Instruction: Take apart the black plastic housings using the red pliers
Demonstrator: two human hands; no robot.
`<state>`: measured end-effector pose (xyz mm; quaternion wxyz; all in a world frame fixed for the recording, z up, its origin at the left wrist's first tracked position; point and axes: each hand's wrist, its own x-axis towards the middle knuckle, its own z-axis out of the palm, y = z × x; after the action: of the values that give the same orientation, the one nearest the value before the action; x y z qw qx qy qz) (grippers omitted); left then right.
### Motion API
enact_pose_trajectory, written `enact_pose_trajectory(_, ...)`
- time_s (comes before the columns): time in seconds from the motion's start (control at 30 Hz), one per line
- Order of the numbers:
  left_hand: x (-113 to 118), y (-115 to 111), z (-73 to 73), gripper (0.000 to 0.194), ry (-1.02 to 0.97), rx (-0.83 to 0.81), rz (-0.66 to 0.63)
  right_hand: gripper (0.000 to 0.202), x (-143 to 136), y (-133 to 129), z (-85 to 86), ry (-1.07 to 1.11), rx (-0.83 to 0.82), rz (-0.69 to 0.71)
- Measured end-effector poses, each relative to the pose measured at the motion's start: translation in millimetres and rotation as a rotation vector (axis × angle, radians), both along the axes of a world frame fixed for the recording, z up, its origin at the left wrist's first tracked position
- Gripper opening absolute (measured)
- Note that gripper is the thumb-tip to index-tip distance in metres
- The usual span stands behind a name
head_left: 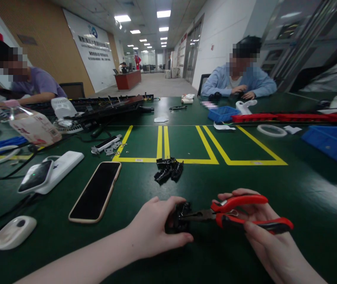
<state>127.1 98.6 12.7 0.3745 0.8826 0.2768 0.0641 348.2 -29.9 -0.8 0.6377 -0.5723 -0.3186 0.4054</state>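
Note:
Between the thumb and fingers of my left hand [153,225] is a small black plastic part [184,217], held just above or on the green table. My right hand [269,228] grips red-handled needle-nose pliers [227,211], whose handles are spread apart. The plier jaws point left and reach the black part; whether they pinch it I cannot tell. Just beyond my hands lies a small heap of similar black parts [168,170], next to the yellow tape line.
To the left lie a phone [96,193], a white power bank [63,171] and a cream oval device [14,232]. Metal pieces [107,146] sit behind the phone. Blue bins [334,146] and a tape roll [271,130] are at the right. Two people sit across the table.

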Motion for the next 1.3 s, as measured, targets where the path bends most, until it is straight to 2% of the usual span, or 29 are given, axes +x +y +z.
enact_pose_trajectory(0.23,-1.3,1.5,-4.1,0.066,0.006,0.202,-0.07,0.054,-2.2,0.0,4.6,-0.033,0.008,0.052)
enact_pose_trajectory(0.37,-4.8,5.0,-8.5,0.081,0.015,0.265,-0.102,0.054,-3.1,0.8,8.2,-0.059,0.01,0.069)
enact_pose_trajectory(0.5,-7.7,7.2,-10.2,0.101,-0.001,0.314,-0.048,0.056,-6.9,0.7,12.8,-0.073,-0.007,0.093)
enact_pose_trajectory(0.6,-7.9,9.3,-7.3,0.107,-0.02,0.37,-0.041,0.055,-8.1,0.8,13.4,-0.058,0.026,0.102)
enact_pose_trajectory(0.8,-6.9,16.1,-3.5,0.101,-0.063,0.31,-0.376,0.056,2.7,1.4,3.6,-0.066,0.044,0.234)
enact_pose_trajectory(0.97,-5.5,20.5,-5.4,0.093,-0.037,0.204,-0.482,0.056,4.1,2.0,3.1,-0.054,0.04,0.288)
enact_pose_trajectory(1.1,-3.4,19.7,-6.1,0.087,-0.062,0.2,-0.434,0.059,1.6,3.2,7.2,-0.043,-0.012,0.236)
enact_pose_trajectory(1.3,-5.9,15.1,-8.7,0.086,-0.098,0.287,-0.258,0.056,3.7,4.8,10.8,-0.055,0.02,0.255)
